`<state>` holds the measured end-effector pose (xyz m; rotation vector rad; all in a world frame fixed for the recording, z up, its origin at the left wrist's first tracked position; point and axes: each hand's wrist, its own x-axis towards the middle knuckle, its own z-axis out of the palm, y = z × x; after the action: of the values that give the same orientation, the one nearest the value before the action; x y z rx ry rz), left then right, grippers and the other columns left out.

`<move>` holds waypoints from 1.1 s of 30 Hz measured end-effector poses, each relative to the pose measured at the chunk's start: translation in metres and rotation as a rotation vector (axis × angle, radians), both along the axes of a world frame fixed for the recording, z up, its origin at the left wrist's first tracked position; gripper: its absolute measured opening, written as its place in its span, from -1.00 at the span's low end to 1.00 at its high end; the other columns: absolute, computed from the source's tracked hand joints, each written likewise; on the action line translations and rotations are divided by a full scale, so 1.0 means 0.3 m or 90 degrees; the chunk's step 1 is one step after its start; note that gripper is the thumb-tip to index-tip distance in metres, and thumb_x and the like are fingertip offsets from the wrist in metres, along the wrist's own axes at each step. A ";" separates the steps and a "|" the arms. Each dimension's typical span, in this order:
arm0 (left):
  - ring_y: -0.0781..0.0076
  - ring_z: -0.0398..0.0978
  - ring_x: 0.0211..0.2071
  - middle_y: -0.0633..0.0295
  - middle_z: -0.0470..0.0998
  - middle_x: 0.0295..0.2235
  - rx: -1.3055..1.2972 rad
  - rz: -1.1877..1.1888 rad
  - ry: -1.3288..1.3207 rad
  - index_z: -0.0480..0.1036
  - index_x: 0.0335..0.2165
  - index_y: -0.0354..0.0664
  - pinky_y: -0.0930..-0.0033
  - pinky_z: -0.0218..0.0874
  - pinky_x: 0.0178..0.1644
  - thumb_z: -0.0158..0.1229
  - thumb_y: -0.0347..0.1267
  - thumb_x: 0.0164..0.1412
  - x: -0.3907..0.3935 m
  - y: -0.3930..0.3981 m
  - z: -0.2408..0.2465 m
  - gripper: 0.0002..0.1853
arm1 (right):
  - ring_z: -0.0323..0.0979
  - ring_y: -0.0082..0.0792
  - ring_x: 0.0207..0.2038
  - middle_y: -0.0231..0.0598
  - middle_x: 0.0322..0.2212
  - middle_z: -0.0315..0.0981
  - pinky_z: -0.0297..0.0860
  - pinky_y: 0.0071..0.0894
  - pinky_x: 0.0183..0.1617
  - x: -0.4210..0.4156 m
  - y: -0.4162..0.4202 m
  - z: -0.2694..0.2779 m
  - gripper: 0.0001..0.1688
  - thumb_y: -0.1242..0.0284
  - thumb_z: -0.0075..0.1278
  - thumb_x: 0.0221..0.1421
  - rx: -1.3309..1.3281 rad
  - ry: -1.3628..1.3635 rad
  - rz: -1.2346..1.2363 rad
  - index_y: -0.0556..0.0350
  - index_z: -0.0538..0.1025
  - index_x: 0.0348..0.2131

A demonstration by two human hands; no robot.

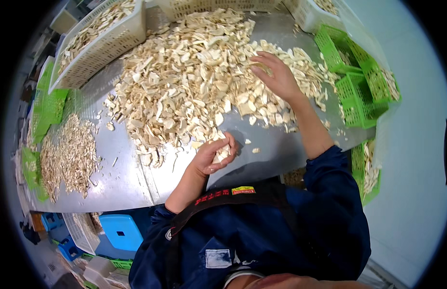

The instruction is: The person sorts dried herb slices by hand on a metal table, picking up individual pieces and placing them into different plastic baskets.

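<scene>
A broad pile of pale, dried slices (187, 79), perhaps of a root or mushroom, covers much of a metal table (118, 184). My left hand (218, 153) is curled, palm up, around several slices at the near edge of the pile. Over the pile's right part, my right hand (274, 74) reaches out with its fingers apart and nothing seen in it; whether its fingertips touch the slices I cannot tell. A few loose pieces (256, 150) lie on the metal to the right of my left hand.
White perforated crates (104, 50) stand along the far side, the left one full of slices. Green plastic baskets (357, 101) line the right edge. A heap of smaller pieces (69, 155) lies at the left beside green baskets (50, 108). Below the table is a blue stool (121, 231).
</scene>
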<state>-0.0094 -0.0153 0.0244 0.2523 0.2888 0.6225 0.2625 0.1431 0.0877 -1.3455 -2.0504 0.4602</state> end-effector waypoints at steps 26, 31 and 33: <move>0.56 0.28 -0.62 0.20 0.38 -0.42 -0.006 0.115 -0.021 0.36 -0.27 -0.21 0.60 -0.07 -0.69 -0.04 -0.23 0.42 -0.023 0.052 0.011 -0.75 | 0.38 -0.03 0.17 -0.11 0.12 0.44 0.28 -0.04 0.26 -0.288 0.781 0.097 -0.30 -0.18 -0.19 0.25 -0.324 -0.525 0.206 -0.25 0.49 0.15; 0.58 0.28 -0.61 0.24 0.39 -0.42 -0.016 0.089 0.011 0.37 -0.27 -0.20 0.60 -0.05 -0.67 -0.03 -0.24 0.41 -0.032 0.061 0.023 -0.76 | 0.43 -0.08 0.12 -0.15 0.11 0.45 0.33 -0.07 0.22 -0.324 0.746 0.200 -0.51 0.06 -0.10 0.30 -0.240 -0.609 0.231 -0.21 0.54 0.09; 0.57 0.29 -0.60 0.26 0.39 -0.44 -0.023 0.105 0.031 0.37 -0.28 -0.20 0.59 0.02 -0.61 -0.02 -0.24 0.41 -0.025 0.057 0.037 -0.76 | 0.46 -0.06 0.06 -0.12 0.03 0.50 0.37 -0.05 0.16 -0.456 0.808 0.105 -0.56 0.23 -0.13 0.33 -0.060 -0.492 0.302 -0.13 0.50 0.12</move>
<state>-0.0168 0.0017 0.0355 0.2097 0.3695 0.7732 0.1258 0.3854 0.1191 -1.1832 -3.0480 0.2446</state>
